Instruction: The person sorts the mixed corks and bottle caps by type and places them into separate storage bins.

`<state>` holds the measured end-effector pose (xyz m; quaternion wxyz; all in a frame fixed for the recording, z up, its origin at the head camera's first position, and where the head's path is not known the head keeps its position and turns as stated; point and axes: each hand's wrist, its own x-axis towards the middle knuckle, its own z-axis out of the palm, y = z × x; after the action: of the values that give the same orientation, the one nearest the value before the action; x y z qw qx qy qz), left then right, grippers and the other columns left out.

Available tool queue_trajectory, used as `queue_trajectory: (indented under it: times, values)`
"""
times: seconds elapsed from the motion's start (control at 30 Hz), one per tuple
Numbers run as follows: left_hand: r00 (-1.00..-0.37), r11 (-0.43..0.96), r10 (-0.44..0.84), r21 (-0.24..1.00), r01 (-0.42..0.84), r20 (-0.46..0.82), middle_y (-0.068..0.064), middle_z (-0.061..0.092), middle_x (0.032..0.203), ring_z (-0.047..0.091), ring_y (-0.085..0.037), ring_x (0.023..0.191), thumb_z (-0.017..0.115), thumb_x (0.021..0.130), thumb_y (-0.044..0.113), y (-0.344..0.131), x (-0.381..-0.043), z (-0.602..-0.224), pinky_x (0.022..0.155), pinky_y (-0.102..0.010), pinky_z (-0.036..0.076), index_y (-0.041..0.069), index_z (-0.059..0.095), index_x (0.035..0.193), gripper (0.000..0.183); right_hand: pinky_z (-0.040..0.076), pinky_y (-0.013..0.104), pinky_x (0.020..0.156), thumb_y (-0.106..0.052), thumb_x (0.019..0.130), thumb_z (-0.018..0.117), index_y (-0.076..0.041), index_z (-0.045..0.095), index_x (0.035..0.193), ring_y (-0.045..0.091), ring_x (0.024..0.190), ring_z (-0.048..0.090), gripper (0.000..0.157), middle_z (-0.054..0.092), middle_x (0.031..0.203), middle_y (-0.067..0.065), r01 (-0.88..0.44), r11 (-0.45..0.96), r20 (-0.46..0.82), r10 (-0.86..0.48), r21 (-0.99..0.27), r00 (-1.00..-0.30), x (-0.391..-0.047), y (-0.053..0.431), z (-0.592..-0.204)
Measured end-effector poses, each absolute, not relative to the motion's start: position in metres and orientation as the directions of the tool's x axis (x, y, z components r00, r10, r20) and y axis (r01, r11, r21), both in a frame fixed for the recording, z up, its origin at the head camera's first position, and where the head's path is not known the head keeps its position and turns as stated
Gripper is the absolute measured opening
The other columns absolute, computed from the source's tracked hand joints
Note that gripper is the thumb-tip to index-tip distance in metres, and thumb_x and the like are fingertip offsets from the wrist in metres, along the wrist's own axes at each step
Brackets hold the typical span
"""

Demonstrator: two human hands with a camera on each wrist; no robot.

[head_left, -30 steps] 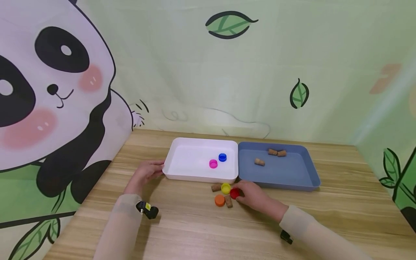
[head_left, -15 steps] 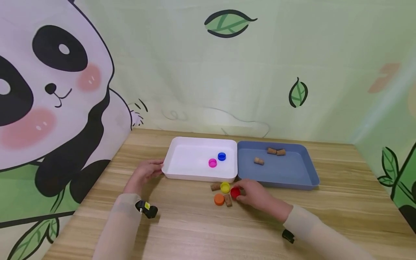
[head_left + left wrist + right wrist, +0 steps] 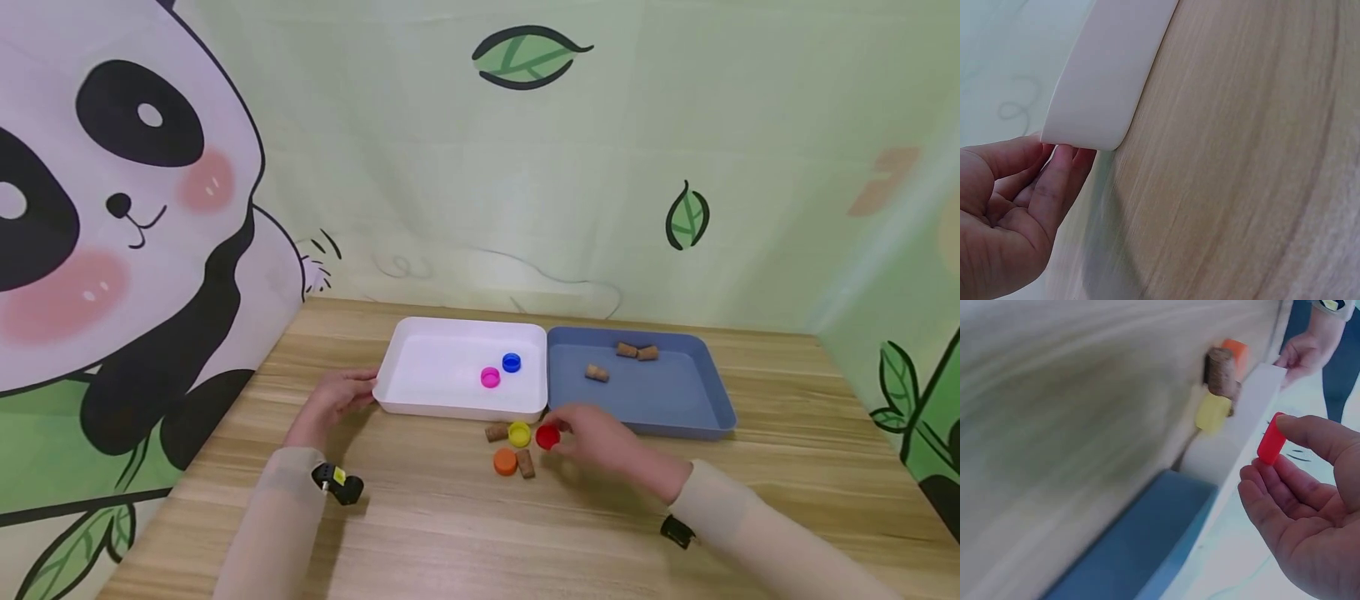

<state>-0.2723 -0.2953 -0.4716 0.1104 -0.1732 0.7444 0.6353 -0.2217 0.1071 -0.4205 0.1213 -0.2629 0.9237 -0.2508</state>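
Observation:
My right hand [image 3: 596, 437] pinches a red bottle cap [image 3: 547, 437] between thumb and fingertips, just in front of where the two trays meet. In the right wrist view the red cap is held edge-on, raised off the wood. My left hand [image 3: 341, 400] rests its fingertips against the left end of the white tray [image 3: 431, 408]; the left wrist view shows them at its outer wall. A yellow cap [image 3: 519, 434], an orange cap [image 3: 506, 462] and two corks, one on the left [image 3: 497, 432] and one nearer [image 3: 526, 464], lie on the table left of my right hand.
Inside the white tray are a pink cap [image 3: 490, 377] and a blue cap [image 3: 512, 362]. Touching it on the right, a blue-grey tray [image 3: 675, 396] holds three brown corks, one a little apart [image 3: 597, 373]. A printed cloth [image 3: 420, 167] hangs behind the wooden table [image 3: 420, 525].
My right hand has lifted the red cap off the table and shifted it slightly right, away from the yellow cap. My left hand stays at the white tray's end.

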Motion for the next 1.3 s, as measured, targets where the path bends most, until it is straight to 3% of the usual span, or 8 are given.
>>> queue_trajectory:
  times: [0.23, 0.57, 0.9, 1.07, 1.3]
  values:
    - [-0.918, 0.132, -0.115, 0.91, -0.393, -0.38, -0.028, 0.057, 0.144, 0.066, -0.001, 0.077, 0.06, 0.101, 0.001, -0.296, -0.272, -0.47, 0.079, -0.019, 0.062, -0.011, 0.049, 0.144, 0.047, 0.062, 0.037, 0.087, -0.006, 0.09, 0.075, 0.0, 0.072, 0.115, 0.023, 0.098, 0.066, 0.026, 0.074, 0.109, 0.011, -0.395, 0.727, -0.135, -0.551, -0.562, -0.823, -0.23, 0.11, -0.4]
    - [-0.921, 0.125, -0.103, 0.914, -0.386, -0.375, -0.026, 0.062, 0.14, 0.067, -0.001, 0.077, 0.06, 0.1, 0.0, -0.297, -0.274, -0.472, 0.076, -0.017, 0.062, -0.011, 0.048, 0.145, 0.048, 0.062, 0.041, 0.091, -0.008, 0.089, 0.076, 0.002, 0.072, 0.116, 0.032, 0.103, 0.068, 0.029, 0.076, 0.109, 0.014, -0.472, 0.693, -0.106, -0.615, -0.545, -0.781, -0.248, 0.118, -0.37]
    - [-0.925, 0.113, -0.099, 0.919, -0.377, -0.368, -0.02, 0.071, 0.127, 0.066, -0.001, 0.075, 0.06, 0.1, -0.002, -0.298, -0.275, -0.475, 0.073, -0.016, 0.062, -0.012, 0.048, 0.144, 0.047, 0.064, 0.036, 0.088, -0.01, 0.09, 0.076, 0.0, 0.071, 0.12, 0.026, 0.103, 0.068, 0.032, 0.075, 0.112, 0.014, -0.451, 0.717, -0.132, -0.597, -0.531, -0.792, -0.255, 0.115, -0.335]
    - [-0.922, 0.122, -0.105, 0.916, -0.383, -0.372, -0.026, 0.064, 0.137, 0.065, -0.001, 0.075, 0.06, 0.1, -0.001, -0.297, -0.274, -0.474, 0.073, -0.017, 0.062, -0.012, 0.048, 0.144, 0.048, 0.064, 0.033, 0.083, -0.01, 0.091, 0.074, 0.001, 0.07, 0.123, 0.026, 0.104, 0.068, 0.033, 0.074, 0.114, 0.015, -0.45, 0.723, -0.148, -0.598, -0.525, -0.788, -0.263, 0.115, -0.324]
    - [-0.923, 0.133, -0.104, 0.915, -0.381, -0.37, -0.023, 0.067, 0.133, 0.065, 0.0, 0.075, 0.06, 0.1, 0.0, -0.297, -0.274, -0.472, 0.074, -0.016, 0.061, -0.012, 0.049, 0.144, 0.047, 0.064, 0.035, 0.085, -0.011, 0.094, 0.072, 0.002, 0.068, 0.127, 0.027, 0.105, 0.068, 0.036, 0.074, 0.117, 0.017, -0.42, 0.735, -0.172, -0.58, -0.532, -0.796, -0.277, 0.116, -0.31]
